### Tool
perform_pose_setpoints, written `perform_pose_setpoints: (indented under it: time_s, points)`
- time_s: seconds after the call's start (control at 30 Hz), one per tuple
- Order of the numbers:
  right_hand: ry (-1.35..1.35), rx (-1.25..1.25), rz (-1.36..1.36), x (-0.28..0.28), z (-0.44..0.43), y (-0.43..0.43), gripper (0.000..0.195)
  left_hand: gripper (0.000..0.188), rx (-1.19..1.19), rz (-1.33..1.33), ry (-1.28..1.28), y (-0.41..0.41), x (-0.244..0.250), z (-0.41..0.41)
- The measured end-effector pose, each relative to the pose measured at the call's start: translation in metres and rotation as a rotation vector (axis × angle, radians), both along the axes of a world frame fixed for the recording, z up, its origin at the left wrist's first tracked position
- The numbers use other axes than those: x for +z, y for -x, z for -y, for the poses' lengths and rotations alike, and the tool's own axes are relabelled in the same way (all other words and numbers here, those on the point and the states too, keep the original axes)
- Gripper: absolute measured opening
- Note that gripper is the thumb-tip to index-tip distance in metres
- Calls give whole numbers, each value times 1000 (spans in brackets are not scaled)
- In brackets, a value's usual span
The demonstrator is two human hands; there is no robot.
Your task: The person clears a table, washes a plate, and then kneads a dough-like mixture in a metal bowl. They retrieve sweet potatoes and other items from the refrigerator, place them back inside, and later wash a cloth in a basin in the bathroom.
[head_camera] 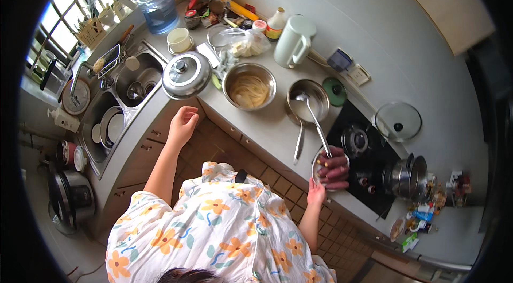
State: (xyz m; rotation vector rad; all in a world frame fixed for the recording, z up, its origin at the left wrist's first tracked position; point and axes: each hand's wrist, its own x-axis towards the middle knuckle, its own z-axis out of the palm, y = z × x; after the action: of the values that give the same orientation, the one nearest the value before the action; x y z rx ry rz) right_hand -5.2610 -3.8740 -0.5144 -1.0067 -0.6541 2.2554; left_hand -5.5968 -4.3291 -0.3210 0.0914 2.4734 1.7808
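My left hand (184,124) is raised with loosely curled fingers and nothing visible in it, just below the steel lid with a knob (186,75) at the counter corner. My right hand (316,193) grips the rim of a white bowl (316,168) of purple sweet potatoes (334,170), by the counter edge beside the hob. Left of the bowl, a ladle (318,128) rests in a steel saucepan (308,102), which holds pale liquid; its handle end reaches over the sweet potatoes. A steel bowl (249,86) with pale strips in liquid stands between the lid and the saucepan.
A black gas hob (360,162) holds a steel pot (406,176) at its far right; a glass lid (397,121) leans on the wall. A green lid (334,91) and a pale green kettle (294,41) stand behind the saucepan. The double sink (132,78) at left holds dishes.
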Motion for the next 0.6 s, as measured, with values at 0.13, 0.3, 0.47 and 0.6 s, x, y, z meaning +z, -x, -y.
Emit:
perform_pose_setpoints:
  time_s: [0.13,0.3,0.47,0.6]
  points:
    - [-34,-71,-68,1,1,13,40,20,-1,-1,0,75,-16,9]
    - [-74,-192,-69,27,27,45,42,26,-34,20,54,180,-43,-4]
    - [-100,-318,-90,32,61,54,43,70,-185,-214,331,292,-34,-82]
    - [-214,-316,-27,86,103,62,44,112,-279,-323,637,366,-60,-165]
